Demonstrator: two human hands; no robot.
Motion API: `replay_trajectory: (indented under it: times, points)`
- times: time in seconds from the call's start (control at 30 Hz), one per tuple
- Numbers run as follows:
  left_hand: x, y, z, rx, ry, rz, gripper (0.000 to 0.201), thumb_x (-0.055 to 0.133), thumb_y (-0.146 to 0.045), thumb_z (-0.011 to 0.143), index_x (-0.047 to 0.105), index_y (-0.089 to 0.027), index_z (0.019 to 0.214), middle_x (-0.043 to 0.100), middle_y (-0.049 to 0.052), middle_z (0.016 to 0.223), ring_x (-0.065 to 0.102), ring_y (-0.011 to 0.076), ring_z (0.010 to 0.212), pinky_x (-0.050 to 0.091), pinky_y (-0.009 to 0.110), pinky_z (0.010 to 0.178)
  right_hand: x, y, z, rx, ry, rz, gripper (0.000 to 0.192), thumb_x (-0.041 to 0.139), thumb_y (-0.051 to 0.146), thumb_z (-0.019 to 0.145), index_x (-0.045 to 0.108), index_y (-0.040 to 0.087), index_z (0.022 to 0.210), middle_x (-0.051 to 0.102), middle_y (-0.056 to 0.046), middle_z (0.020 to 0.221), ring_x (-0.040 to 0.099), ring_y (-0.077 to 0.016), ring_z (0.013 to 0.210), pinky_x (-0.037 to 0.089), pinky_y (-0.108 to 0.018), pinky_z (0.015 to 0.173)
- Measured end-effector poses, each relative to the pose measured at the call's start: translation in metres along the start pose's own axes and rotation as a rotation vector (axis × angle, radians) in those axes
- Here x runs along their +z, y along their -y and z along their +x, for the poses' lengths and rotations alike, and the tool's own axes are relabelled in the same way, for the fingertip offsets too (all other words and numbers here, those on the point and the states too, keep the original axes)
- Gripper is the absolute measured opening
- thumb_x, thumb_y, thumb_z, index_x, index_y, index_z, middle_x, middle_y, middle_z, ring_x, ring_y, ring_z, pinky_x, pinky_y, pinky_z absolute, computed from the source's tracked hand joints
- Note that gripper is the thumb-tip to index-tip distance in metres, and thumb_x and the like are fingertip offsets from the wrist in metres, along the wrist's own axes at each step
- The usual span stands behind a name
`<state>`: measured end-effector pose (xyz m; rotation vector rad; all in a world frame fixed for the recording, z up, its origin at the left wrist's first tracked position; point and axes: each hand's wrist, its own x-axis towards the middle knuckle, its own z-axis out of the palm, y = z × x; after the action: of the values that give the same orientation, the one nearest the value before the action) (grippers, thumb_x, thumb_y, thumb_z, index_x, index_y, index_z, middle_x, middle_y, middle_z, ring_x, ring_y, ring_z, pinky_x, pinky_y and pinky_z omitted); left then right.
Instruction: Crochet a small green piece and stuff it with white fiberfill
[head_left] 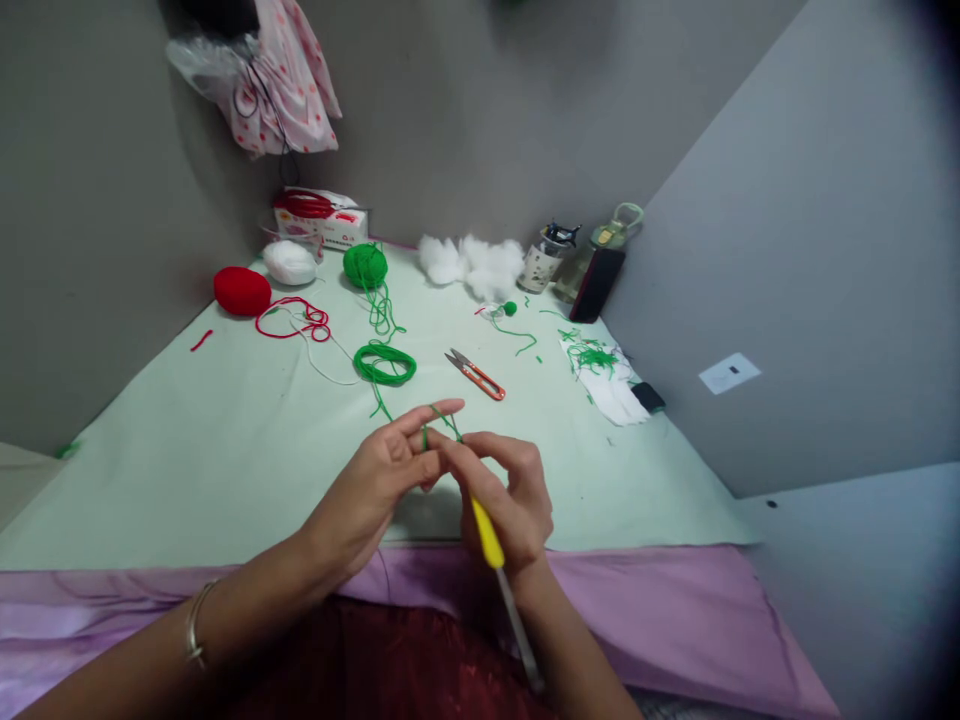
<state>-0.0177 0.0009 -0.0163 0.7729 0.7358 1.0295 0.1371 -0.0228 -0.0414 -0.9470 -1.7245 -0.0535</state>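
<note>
My right hand (514, 490) is closed around a crochet hook (487, 535) with a yellow grip; its silvery back end points down toward my lap. Green yarn (425, 437) loops over the fingers of my left hand (386, 465), whose index finger is stretched out and thumb pressed in close to the hook's tip. The fingertips of both hands meet, and a strand crosses up to the index finger; any small stitches there are hidden. From my left hand the strand leads back to a coil of green yarn (385, 365) and a green yarn ball (365, 265).
Orange-handled thread snips (486, 383) lie just beyond my hands. Red (242, 291) and white (290, 262) yarn balls sit at the left. White stuffing (472, 262), a cup (540, 268), a phone (598, 285) and green scraps (592, 357) line the back and right, beside the wall.
</note>
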Motion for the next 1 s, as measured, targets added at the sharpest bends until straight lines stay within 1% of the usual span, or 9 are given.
replay_trajectory:
  times: [0.1,0.17,0.23,0.4,0.53,0.63,0.73,0.87,1.0]
  points:
    - [-0.001,-0.004,0.004,-0.117,0.030,-0.163,0.046,0.087,-0.025,0.080,0.078,-0.019,0.125,0.052,-0.007,0.066,0.039,0.0065,0.057,0.049,0.027,0.085,-0.002,0.000,0.008,0.287,-0.099,0.312,0.025,0.058,0.015,0.101,0.077,0.030,0.110,0.074,-0.004,0.094,0.069,-0.0185,0.083,0.057,-0.035,0.073]
    - [-0.002,-0.006,0.005,-0.083,0.031,-0.141,0.043,0.087,-0.024,0.081,0.079,-0.021,0.123,0.057,-0.005,0.072,0.045,0.0075,0.063,0.049,0.027,0.089,-0.003,0.000,0.014,0.462,-0.142,0.527,0.021,0.057,0.021,0.104,0.077,0.027,0.099,0.072,-0.002,0.086,0.065,-0.0160,0.071,0.054,-0.034,0.067]
    - [0.000,-0.007,0.004,-0.040,0.049,-0.075,0.043,0.086,-0.025,0.082,0.079,-0.025,0.124,0.066,-0.001,0.084,0.055,0.0106,0.076,0.047,0.024,0.086,-0.003,-0.001,0.018,0.536,-0.124,0.625,0.020,0.059,0.025,0.103,0.077,0.025,0.095,0.072,-0.002,0.086,0.062,-0.0144,0.068,0.053,-0.032,0.066]
    - [0.004,0.000,0.003,0.050,0.013,-0.002,0.041,0.087,-0.025,0.081,0.080,-0.028,0.121,0.070,0.000,0.091,0.059,0.0128,0.086,0.045,0.023,0.081,0.001,-0.001,0.011,0.382,-0.020,0.400,0.024,0.062,0.017,0.101,0.079,0.031,0.109,0.076,-0.003,0.097,0.069,-0.0178,0.084,0.057,-0.034,0.073]
    - [0.002,0.001,0.008,-0.063,0.048,-0.125,0.041,0.087,-0.025,0.082,0.080,-0.024,0.122,0.063,-0.003,0.078,0.049,0.0088,0.067,0.047,0.024,0.082,0.000,-0.001,0.004,0.114,-0.017,0.133,0.038,0.066,0.010,0.096,0.077,0.037,0.120,0.076,-0.005,0.111,0.071,-0.0222,0.099,0.059,-0.039,0.081]
    - [-0.001,-0.002,0.011,-0.155,0.095,-0.221,0.032,0.086,-0.024,0.082,0.084,-0.018,0.113,0.053,-0.006,0.066,0.038,0.0059,0.058,0.050,0.028,0.092,-0.004,-0.003,0.010,0.264,-0.098,0.279,0.028,0.063,0.013,0.099,0.079,0.032,0.111,0.076,-0.004,0.097,0.070,-0.0186,0.086,0.056,-0.036,0.075]
    - [-0.002,-0.004,0.011,-0.065,0.052,-0.144,0.032,0.086,-0.023,0.082,0.084,-0.022,0.114,0.062,-0.003,0.077,0.052,0.0078,0.071,0.048,0.023,0.090,-0.006,-0.005,0.017,0.509,-0.133,0.541,0.019,0.062,0.022,0.102,0.080,0.027,0.097,0.072,-0.002,0.086,0.063,-0.0145,0.069,0.051,-0.033,0.068]
    - [0.000,-0.001,0.007,0.030,0.083,0.009,0.039,0.086,-0.023,0.083,0.081,-0.030,0.121,0.069,-0.001,0.089,0.060,0.0121,0.088,0.046,0.022,0.086,-0.004,-0.005,0.018,0.549,-0.038,0.599,0.014,0.068,0.027,0.099,0.081,0.027,0.096,0.076,-0.002,0.090,0.065,-0.0155,0.078,0.053,-0.031,0.071]
    - [-0.003,0.001,0.005,0.058,0.082,0.097,0.035,0.083,-0.027,0.086,0.081,-0.029,0.120,0.070,0.002,0.095,0.059,0.0149,0.093,0.046,0.026,0.087,-0.003,-0.009,0.015,0.652,-0.071,0.717,0.015,0.066,0.029,0.100,0.080,0.025,0.097,0.075,-0.001,0.088,0.065,-0.0126,0.072,0.054,-0.028,0.070]
